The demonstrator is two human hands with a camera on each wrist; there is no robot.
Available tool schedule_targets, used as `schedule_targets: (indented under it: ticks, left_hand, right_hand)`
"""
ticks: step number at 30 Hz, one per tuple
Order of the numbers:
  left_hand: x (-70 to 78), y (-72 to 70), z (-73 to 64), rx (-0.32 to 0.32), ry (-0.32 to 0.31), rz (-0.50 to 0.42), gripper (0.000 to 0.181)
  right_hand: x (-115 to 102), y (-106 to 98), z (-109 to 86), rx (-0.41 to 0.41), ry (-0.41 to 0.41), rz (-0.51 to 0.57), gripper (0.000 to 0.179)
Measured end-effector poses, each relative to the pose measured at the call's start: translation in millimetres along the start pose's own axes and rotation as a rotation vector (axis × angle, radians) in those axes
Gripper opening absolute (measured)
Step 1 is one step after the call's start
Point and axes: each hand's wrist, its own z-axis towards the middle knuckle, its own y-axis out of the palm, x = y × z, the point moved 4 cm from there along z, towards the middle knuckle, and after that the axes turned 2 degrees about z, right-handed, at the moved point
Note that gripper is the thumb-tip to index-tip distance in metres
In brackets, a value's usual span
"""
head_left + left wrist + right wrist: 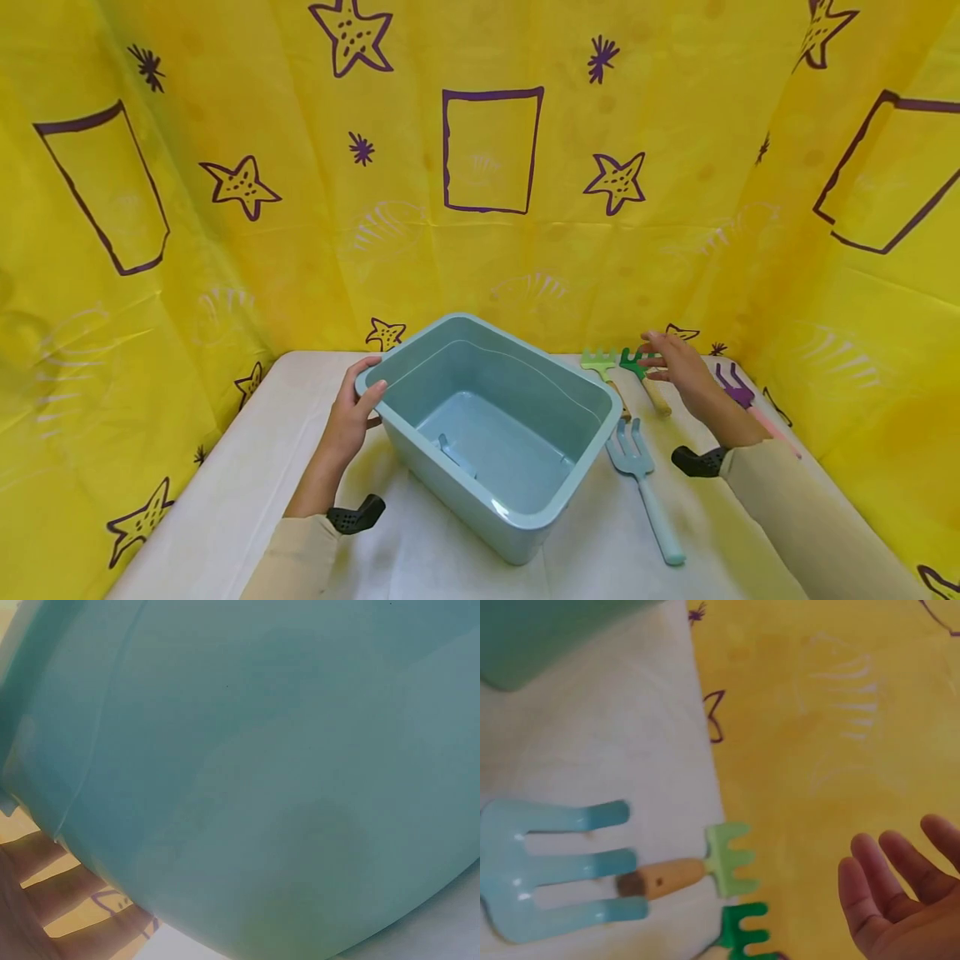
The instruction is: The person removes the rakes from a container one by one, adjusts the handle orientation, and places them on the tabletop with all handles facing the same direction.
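Note:
A deep teal plastic bin (457,500) stands at an angle in the middle of the table in the head view. My left hand (352,421) grips its left corner, thumb over the rim and fingers against the outside. In the left wrist view the bin's wall (262,750) fills most of the picture, with the fingers (71,889) beside it. My right hand (690,379) hovers with extended fingers and holds nothing. It overlaps a dark green rake (649,392) with a wooden handle. A light green rake (724,859) lies nearby, partly hidden behind the bin in the head view.
Right of the bin lies a pale blue hand fork (641,467), its handle toward me. A purple fork (738,392) with a pink handle lies along the right edge of the white table (225,475). Patterned yellow cloth (480,267) encloses the back and sides.

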Motion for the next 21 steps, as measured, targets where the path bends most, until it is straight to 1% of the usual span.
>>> schedule_targets:
  ticks: [5, 9, 15, 18, 21]
  left_hand:
    - [-0.7, 0.1, 0.1, 0.000, -0.002, -0.002, 0.049]
    - [-0.6, 1.1, -0.6, -0.006, -0.007, -0.007, 0.050]
    - [0.4, 1.7, -1.1, -0.011, 0.008, -0.012, 0.050]
    - [0.1, 1.3, -0.2, -0.007, 0.016, -0.022, 0.050]
    - [0.1, 1.6, 0.3, -0.010, 0.017, -0.036, 0.050]
  right_hand:
    - [-30, 2, 8.3, -0.035, -0.058, -0.021, 0.071]
    - [-51, 5, 15.0, -0.047, -0.094, -0.035, 0.070]
    - [-85, 15, 26.7, -0.053, -0.125, -0.053, 0.067]
    - [-100, 25, 33.0, -0.095, -0.123, -0.038, 0.066]
    - [-111, 39, 38.8, -0.163, -0.115, -0.016, 0.065]
